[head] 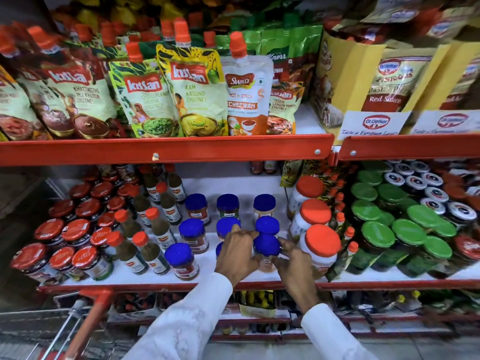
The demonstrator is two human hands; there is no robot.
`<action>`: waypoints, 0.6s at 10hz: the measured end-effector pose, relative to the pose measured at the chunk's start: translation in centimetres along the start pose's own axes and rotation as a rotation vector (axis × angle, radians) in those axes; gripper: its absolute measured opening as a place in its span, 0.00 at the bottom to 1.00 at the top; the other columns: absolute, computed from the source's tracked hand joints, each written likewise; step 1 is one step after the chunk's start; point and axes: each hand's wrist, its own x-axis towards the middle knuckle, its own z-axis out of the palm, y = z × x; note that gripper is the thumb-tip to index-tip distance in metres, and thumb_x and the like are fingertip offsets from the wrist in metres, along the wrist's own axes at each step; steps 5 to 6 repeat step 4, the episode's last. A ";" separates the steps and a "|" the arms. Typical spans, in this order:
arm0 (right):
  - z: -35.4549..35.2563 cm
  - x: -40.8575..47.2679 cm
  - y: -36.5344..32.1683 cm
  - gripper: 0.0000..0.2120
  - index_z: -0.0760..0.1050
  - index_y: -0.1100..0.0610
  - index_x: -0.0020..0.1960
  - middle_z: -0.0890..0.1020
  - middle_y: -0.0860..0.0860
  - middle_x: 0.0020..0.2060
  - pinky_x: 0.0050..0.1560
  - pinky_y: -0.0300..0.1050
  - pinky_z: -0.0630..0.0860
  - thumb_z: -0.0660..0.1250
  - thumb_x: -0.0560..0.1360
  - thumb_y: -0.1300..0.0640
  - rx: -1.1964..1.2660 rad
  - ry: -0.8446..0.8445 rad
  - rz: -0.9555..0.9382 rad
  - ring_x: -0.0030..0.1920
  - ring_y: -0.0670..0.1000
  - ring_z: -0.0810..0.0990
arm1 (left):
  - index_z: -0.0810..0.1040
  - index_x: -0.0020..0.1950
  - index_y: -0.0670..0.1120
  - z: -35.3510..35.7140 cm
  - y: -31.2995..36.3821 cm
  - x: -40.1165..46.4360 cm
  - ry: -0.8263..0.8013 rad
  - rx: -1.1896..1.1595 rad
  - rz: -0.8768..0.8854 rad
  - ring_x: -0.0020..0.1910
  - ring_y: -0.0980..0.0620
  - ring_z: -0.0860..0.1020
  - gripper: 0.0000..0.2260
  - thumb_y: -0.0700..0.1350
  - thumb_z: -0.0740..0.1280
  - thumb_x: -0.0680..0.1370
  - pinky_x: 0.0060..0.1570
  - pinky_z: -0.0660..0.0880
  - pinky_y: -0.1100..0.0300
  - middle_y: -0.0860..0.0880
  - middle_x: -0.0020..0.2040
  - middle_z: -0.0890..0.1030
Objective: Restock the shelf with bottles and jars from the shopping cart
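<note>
Several blue-lidded jars stand in three rows on the white middle shelf (207, 266). My left hand (237, 255) covers the front jar of the middle row, of which only a sliver of blue lid (219, 249) shows. The front jar of the right row (266, 246) stands between both hands. My right hand (296, 266) touches that jar's right side, fingers curled around it. Both arms wear white sleeves. The shopping cart (85, 320) with its red handle sits at the lower left.
Red-lidded jars (75, 229) and sauce bottles (155, 229) fill the shelf's left part. White jars with orange lids (322, 242) stand right beside my right hand, green-lidded jars (407, 229) farther right. Chutney pouches (194, 87) line the shelf above.
</note>
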 end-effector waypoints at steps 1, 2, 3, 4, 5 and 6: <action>-0.5 0.3 0.6 0.24 0.77 0.56 0.63 0.84 0.52 0.55 0.41 0.19 0.69 0.67 0.71 0.74 0.008 -0.018 -0.019 0.53 0.47 0.79 | 0.78 0.61 0.48 0.6 0.4 -0.1 0.001 -0.034 -0.047 0.57 0.46 0.72 0.18 0.45 0.73 0.71 0.50 0.74 0.54 0.46 0.52 0.83; -1.1 0.4 0.8 0.26 0.76 0.55 0.65 0.83 0.50 0.56 0.51 0.32 0.71 0.66 0.71 0.75 -0.009 -0.041 -0.050 0.54 0.45 0.78 | 0.80 0.59 0.49 0.7 1.0 -0.7 0.020 -0.061 -0.092 0.58 0.46 0.73 0.18 0.47 0.74 0.70 0.52 0.76 0.52 0.47 0.52 0.84; -1.5 0.5 1.2 0.26 0.75 0.57 0.65 0.78 0.43 0.54 0.54 0.32 0.69 0.66 0.71 0.75 -0.011 -0.072 -0.079 0.55 0.40 0.73 | 0.80 0.59 0.49 1.2 1.2 -1.0 0.045 -0.076 -0.118 0.58 0.48 0.74 0.18 0.48 0.75 0.70 0.54 0.75 0.54 0.47 0.53 0.83; -1.4 0.6 1.7 0.27 0.73 0.57 0.68 0.78 0.46 0.60 0.59 0.35 0.69 0.66 0.72 0.74 -0.014 -0.083 -0.088 0.61 0.42 0.74 | 0.80 0.59 0.49 1.3 1.3 -1.2 0.062 -0.097 -0.133 0.59 0.48 0.74 0.18 0.49 0.75 0.70 0.54 0.73 0.56 0.48 0.54 0.83; -1.4 0.6 1.7 0.27 0.73 0.57 0.68 0.78 0.46 0.60 0.59 0.35 0.69 0.66 0.72 0.74 -0.014 -0.083 -0.088 0.61 0.42 0.74 | 0.80 0.59 0.49 1.3 1.3 -1.2 0.062 -0.097 -0.133 0.59 0.48 0.74 0.18 0.49 0.75 0.70 0.54 0.73 0.56 0.48 0.54 0.83; -1.4 0.6 1.7 0.27 0.73 0.57 0.68 0.78 0.46 0.60 0.59 0.35 0.69 0.66 0.72 0.74 -0.014 -0.083 -0.088 0.61 0.42 0.74 | 0.80 0.59 0.49 1.3 1.3 -1.2 0.062 -0.097 -0.133 0.59 0.48 0.74 0.18 0.49 0.75 0.70 0.54 0.73 0.56 0.48 0.54 0.83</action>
